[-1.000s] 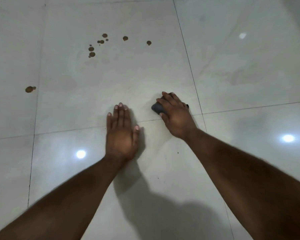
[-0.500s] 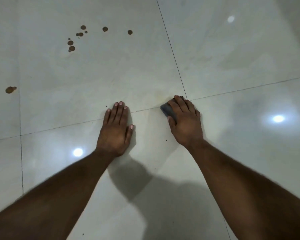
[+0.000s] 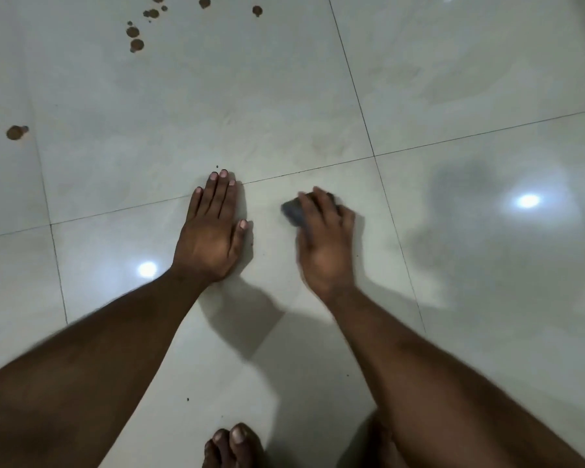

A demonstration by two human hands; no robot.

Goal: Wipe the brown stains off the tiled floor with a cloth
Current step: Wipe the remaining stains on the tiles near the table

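Near floor (image 3: 284, 96) centre: left hand (image 3: 213, 231) flat, open; right hand (image 3: 325, 238) gripping cloth (image 3: 293, 211). Far-left corner: stains (image 3: 136, 44) unwiped; most work left.

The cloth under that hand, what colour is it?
Dark grey. The cloth shows only in the head view.

Bare toes (image 3: 232, 445) show at the bottom edge of the frame, near the middle. Two bright light reflections glare off the glossy surface, one (image 3: 147, 269) at lower left of centre, another (image 3: 528, 201) at right.
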